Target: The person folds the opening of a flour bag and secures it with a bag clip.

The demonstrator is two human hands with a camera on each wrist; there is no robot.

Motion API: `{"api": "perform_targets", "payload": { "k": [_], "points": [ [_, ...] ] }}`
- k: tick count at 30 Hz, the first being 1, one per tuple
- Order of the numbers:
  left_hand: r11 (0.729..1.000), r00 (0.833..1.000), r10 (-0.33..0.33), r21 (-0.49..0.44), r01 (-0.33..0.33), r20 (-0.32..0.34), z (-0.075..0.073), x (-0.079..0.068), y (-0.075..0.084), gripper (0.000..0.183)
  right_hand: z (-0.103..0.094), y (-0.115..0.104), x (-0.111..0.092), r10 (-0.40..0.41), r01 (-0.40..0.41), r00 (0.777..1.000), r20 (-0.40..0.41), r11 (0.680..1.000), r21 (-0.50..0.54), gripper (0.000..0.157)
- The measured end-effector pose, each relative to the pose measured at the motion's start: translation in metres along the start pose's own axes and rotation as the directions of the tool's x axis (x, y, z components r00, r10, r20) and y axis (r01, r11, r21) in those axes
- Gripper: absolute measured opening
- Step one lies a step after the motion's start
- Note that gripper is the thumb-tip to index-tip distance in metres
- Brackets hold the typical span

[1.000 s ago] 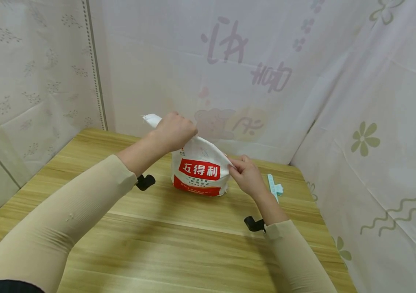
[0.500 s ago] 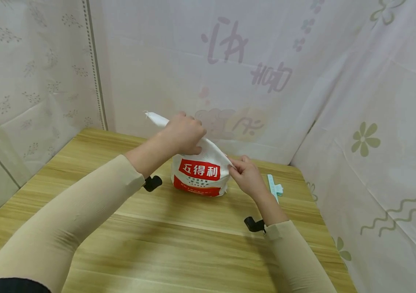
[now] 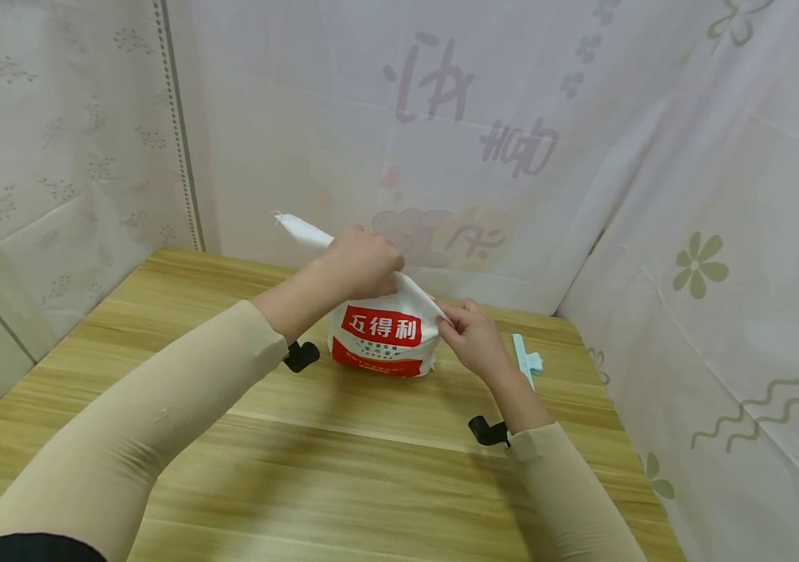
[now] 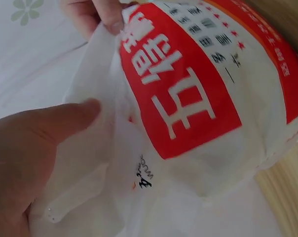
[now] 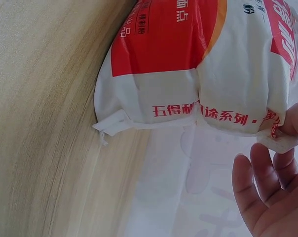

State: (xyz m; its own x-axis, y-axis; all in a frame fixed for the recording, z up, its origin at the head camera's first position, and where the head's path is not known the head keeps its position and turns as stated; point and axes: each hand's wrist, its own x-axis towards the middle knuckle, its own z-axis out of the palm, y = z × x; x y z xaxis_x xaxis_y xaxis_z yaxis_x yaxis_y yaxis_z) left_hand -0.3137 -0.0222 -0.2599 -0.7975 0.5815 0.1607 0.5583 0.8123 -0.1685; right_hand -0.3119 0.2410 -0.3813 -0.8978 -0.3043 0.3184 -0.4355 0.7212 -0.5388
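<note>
A white flour bag (image 3: 379, 341) with red panels and white lettering stands on the wooden table, its top edge slanting up to the left. Partway along that edge, my left hand (image 3: 364, 265) grips the folded top, and a white corner sticks out beyond it. In the left wrist view the left thumb (image 4: 75, 118) lies along the white fabric. My right hand (image 3: 472, 339) pinches the bag's right top corner. The right wrist view shows that corner between thumb and fingers, with the other fingers (image 5: 260, 177) loosely bent beside the bag's side.
A pale turquoise sealing clip (image 3: 527, 361) lies on the table (image 3: 371, 484) to the right of my right hand. Patterned white curtains (image 3: 301, 117) hang behind the table and along both sides. Black camera mounts (image 3: 489, 431) jut from both wrists.
My left hand has slid right and slightly down along the bag's top edge, leaving more of the white corner showing. The right hand keeps its pinch in place.
</note>
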Motion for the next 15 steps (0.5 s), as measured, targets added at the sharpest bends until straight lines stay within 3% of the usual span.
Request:
{"api": "perform_targets", "payload": {
  "k": [4, 11, 15],
  "points": [
    [1.000, 1.000, 0.018, -0.003, -0.018, 0.010, -0.0012, -0.0001, 0.0010, 0.025, -0.0004, 0.0001, -0.0001, -0.007, 0.007, 1.000, -0.007, 1.000, 0.006, 0.036],
    [0.996, 0.996, 0.082, 0.035, -0.081, -0.027, 0.0025, 0.0038, 0.0060, 0.018, 0.0000, 0.0004, -0.0013, -0.018, 0.018, 1.000, -0.020, 1.000, 0.006, 0.037],
    [0.997, 0.998, 0.058, 0.044, -0.057, -0.027, 0.0026, 0.0035, 0.0077, 0.016, 0.0010, 0.0002, -0.0004, -0.027, 0.028, 0.999, -0.025, 1.000, 0.006, 0.037]
  ]
}}
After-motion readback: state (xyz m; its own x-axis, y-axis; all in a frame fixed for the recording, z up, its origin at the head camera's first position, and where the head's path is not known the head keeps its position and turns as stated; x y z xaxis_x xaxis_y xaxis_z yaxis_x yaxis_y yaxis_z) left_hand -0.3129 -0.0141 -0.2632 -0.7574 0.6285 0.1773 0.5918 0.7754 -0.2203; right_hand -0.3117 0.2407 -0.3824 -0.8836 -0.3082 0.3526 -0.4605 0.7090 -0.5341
